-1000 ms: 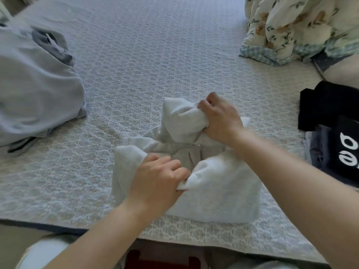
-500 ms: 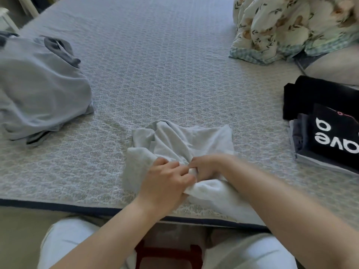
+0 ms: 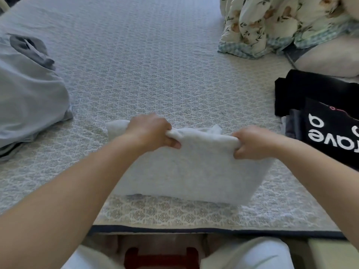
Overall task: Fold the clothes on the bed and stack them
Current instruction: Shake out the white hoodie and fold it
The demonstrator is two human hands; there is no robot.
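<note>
A white garment (image 3: 194, 167) lies folded into a rough rectangle on the patterned bedspread (image 3: 155, 65), near the bed's front edge. My left hand (image 3: 150, 132) grips its far edge at the left. My right hand (image 3: 252, 142) grips the same edge at the right, fingers curled under the cloth. The fabric between my hands is pulled taut. A stack of folded dark clothes (image 3: 322, 121), topped by a black piece with white letters, sits at the right edge of the bed. A loose pale blue garment (image 3: 29, 94) is heaped at the left.
A floral quilt (image 3: 281, 22) is bunched at the far right corner, with a pale pillow (image 3: 330, 61) beside it. The bed's dark-trimmed front edge (image 3: 194, 230) runs just before my knees. Open bedspread stretches behind the white garment.
My hands were together at the garment's near middle; now they are spread apart and hold its far edge. The crumpled cloth has become a flat folded rectangle.
</note>
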